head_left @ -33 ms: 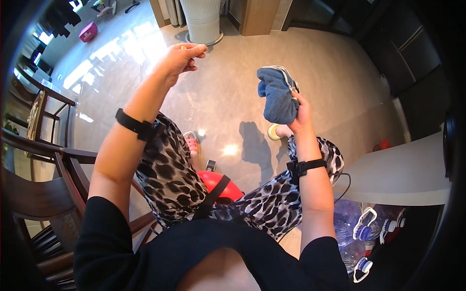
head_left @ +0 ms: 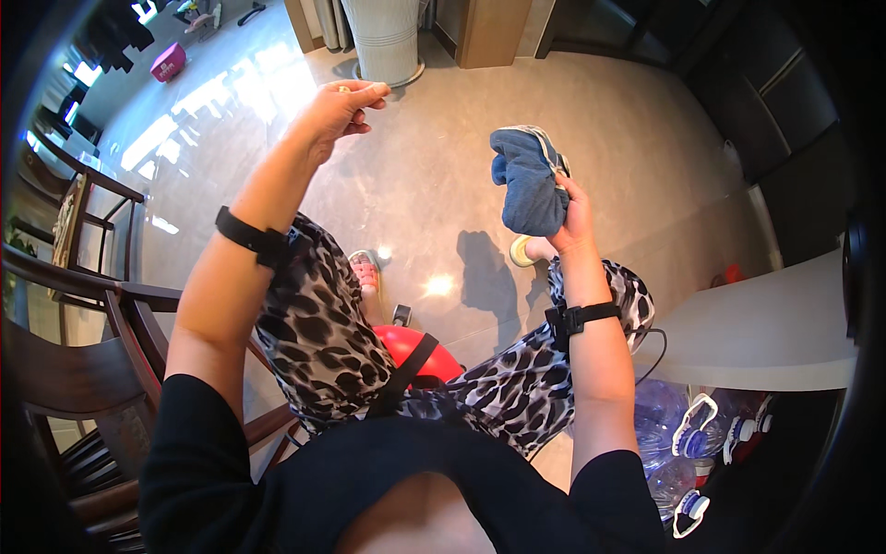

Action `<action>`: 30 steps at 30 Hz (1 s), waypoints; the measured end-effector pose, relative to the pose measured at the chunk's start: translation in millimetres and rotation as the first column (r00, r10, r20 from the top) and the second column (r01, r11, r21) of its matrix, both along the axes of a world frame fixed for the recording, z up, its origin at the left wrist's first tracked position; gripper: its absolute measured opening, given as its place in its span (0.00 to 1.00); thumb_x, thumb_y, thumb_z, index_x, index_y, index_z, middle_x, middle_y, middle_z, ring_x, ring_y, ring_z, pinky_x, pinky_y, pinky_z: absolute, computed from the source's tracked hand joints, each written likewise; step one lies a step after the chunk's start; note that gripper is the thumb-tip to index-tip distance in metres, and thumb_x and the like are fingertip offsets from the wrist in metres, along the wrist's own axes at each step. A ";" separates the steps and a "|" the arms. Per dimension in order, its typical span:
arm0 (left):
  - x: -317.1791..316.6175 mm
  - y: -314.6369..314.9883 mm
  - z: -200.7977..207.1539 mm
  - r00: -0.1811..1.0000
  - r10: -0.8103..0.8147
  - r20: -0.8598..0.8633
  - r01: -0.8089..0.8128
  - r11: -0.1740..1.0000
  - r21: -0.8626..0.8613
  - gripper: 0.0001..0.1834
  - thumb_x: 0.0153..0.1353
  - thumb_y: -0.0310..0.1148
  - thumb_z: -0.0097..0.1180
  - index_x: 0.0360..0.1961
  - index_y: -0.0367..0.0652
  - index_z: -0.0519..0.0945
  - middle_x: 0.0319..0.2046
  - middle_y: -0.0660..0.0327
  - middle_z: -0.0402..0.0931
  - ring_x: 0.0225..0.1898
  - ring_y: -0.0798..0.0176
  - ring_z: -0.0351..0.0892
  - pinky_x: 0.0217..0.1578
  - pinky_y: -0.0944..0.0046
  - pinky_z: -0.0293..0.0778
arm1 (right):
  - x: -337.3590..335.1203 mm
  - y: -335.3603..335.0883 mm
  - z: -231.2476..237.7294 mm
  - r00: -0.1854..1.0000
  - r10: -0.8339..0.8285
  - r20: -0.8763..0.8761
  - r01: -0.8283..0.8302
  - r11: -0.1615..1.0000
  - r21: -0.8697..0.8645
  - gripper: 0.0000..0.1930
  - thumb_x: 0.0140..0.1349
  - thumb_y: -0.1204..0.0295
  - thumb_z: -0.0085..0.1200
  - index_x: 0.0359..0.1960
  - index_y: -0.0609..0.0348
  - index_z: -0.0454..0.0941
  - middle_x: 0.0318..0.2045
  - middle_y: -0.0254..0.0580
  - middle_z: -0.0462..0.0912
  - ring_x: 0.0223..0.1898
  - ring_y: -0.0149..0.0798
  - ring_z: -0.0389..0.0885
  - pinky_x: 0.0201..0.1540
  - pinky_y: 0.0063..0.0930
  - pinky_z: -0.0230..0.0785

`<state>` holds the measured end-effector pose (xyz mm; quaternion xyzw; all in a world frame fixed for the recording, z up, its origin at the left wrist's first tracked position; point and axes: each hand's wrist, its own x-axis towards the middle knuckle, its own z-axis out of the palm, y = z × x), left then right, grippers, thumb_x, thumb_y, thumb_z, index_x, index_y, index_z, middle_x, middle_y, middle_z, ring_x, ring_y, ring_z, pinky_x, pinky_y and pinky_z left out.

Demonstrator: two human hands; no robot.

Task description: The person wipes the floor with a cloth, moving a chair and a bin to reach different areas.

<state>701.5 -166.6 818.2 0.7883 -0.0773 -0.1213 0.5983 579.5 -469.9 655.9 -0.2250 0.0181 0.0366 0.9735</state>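
My right hand (head_left: pixel 577 217) grips a soft blue cloth piece (head_left: pixel 533 189), bunched up, with a white edging along its upper right side. Thumb and fingers close on its right edge. The exact kind of cloth item cannot be told. Up and to the left, well apart from the cloth, my left hand (head_left: pixel 346 109) is raised with thumb and index finger pinched together. Whatever lies in that pinch, if anything, is too small to make out. A small yellowish band shows on one of its fingers. Both forearms wear black straps.
Between my legs is a red rounded seat (head_left: pixel 415 355). Dark wooden chairs (head_left: pixel 92 360) stand at the left, a pale tabletop (head_left: pixel 757 332) at the right. Large clear bottles (head_left: pixel 664 425) sit below it. Beyond my hands stands a whitish ribbed pot (head_left: pixel 383 42) on the tiled floor.
My left hand has shifted very slightly to the left, still pinched. The right hand and the blue cloth piece stay nearly in place.
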 end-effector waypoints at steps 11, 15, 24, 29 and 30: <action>45.1 42.8 48.9 0.976 -0.076 0.205 0.003 0.942 0.334 0.18 0.52 0.49 0.64 0.33 0.46 0.79 0.27 0.69 0.74 0.23 0.77 0.62 0.30 0.73 0.65 | 33.2 24.8 -96.1 0.879 -0.162 -0.448 0.117 0.985 -0.126 0.11 0.56 0.70 0.49 0.38 0.63 0.75 0.35 0.45 0.81 0.37 0.43 0.82 0.43 0.35 0.75; 88.4 70.4 15.8 0.997 -0.012 0.081 -0.016 0.942 0.336 0.17 0.56 0.49 0.60 0.35 0.46 0.79 0.28 0.70 0.74 0.23 0.77 0.62 0.31 0.74 0.67 | 35.0 51.2 -181.8 0.667 -0.476 -0.573 0.250 0.868 -0.430 0.10 0.54 0.74 0.52 0.38 0.62 0.74 0.32 0.40 0.79 0.33 0.38 0.78 0.39 0.31 0.72; 117.8 128.2 -172.8 0.935 0.167 -0.312 -0.038 0.923 0.382 0.11 0.53 0.39 0.63 0.31 0.43 0.81 0.24 0.68 0.76 0.21 0.74 0.68 0.27 0.72 0.71 | -27.2 179.9 -257.1 0.331 -0.772 -0.542 -0.663 0.218 -0.716 0.44 0.45 0.68 0.63 0.66 0.52 0.53 0.62 0.58 0.57 0.55 0.57 0.67 0.58 0.44 0.61; 111.4 125.4 -239.6 0.876 0.233 -0.422 -0.078 0.932 0.354 0.10 0.51 0.37 0.66 0.26 0.45 0.78 0.21 0.69 0.72 0.21 0.74 0.68 0.24 0.73 0.66 | 11.3 215.4 -241.0 0.333 -0.814 -0.475 -0.781 0.044 -0.623 0.45 0.46 0.66 0.59 0.67 0.47 0.48 0.63 0.60 0.51 0.55 0.62 0.63 0.57 0.48 0.59; 110.1 121.2 -249.0 0.869 0.227 -0.439 -0.070 0.936 0.345 0.10 0.51 0.37 0.66 0.25 0.45 0.77 0.20 0.69 0.71 0.20 0.75 0.67 0.23 0.73 0.65 | 21.3 223.5 -234.0 0.391 -0.795 -0.464 -0.758 0.009 -0.653 0.44 0.46 0.67 0.59 0.66 0.47 0.49 0.62 0.60 0.51 0.54 0.61 0.63 0.57 0.48 0.59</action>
